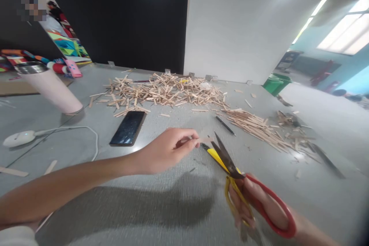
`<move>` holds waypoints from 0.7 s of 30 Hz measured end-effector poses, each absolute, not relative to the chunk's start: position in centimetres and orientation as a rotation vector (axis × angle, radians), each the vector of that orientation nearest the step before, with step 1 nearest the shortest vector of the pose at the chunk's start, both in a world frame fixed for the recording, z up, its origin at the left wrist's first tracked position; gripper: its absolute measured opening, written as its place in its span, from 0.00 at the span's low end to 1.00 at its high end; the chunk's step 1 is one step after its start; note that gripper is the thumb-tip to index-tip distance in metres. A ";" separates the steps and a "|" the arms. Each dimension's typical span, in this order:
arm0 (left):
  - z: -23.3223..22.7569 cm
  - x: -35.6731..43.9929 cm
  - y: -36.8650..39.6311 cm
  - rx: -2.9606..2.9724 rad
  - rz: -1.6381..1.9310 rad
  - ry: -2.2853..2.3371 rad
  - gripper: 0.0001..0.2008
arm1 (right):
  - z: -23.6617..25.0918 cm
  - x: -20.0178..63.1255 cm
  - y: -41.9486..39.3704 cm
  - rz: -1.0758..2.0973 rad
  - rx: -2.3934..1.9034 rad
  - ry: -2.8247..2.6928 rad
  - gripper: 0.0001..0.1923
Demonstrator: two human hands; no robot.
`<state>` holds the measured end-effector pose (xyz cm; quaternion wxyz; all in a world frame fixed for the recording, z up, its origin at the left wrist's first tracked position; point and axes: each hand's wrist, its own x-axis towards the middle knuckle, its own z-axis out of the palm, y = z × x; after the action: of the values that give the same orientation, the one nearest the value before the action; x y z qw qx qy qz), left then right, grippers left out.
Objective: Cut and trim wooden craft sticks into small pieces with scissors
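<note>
The left hand [165,150] pinches a short wooden craft stick [205,139] between thumb and forefinger, the other fingers curled under, and holds it just above the grey table [161,207] with its free end lying between the parted blades of the scissors [227,161]. The right hand [253,203] has its fingers threaded through the red and yellow handle loops, closed around them, with the blades standing open in a narrow V. To cut well here, it seems best to keep the stick square across the blades and seated deep toward the pivot, where the leverage is greatest, with the pinching fingertips kept back from the edge; a firm, single squeeze should snap thin wood cleanly, while a slanted hold would likely split it. Beyond the scissors a black pen [225,126] lies on the table, and beyond that a bundle of long, thin sticks [259,127] fans out to the right. Farther behind the scissors sprawls a big heap of cut stick pieces [164,90]. To the left of the scissors lie a dark smartphone [128,128], a white corded device [19,138] and a pale pink tumbler [52,88] with a metal rim. A black wall and a white panel close off the table's far edge; bright windows and a green bin [276,83] show at the right.
</note>
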<state>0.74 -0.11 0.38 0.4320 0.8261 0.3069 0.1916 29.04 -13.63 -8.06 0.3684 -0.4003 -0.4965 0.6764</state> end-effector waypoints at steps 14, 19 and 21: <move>-0.4 1.0 -1.5 2.061 0.416 0.841 0.18 | -8.7 28.7 -16.7 1.776 -1.091 -1.268 0.32; -0.3 1.1 -2.7 1.927 0.323 0.714 0.15 | -8.1 28.3 -17.2 1.886 -1.124 -1.246 0.35; -0.2 1.1 -3.1 1.937 0.252 0.699 0.14 | -7.8 27.8 -17.1 1.931 -1.116 -1.221 0.37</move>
<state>1.08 -3.08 -0.24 0.5088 0.8038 0.2900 0.1046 27.85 -17.13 -7.75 0.2949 -0.4194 -0.4589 0.7256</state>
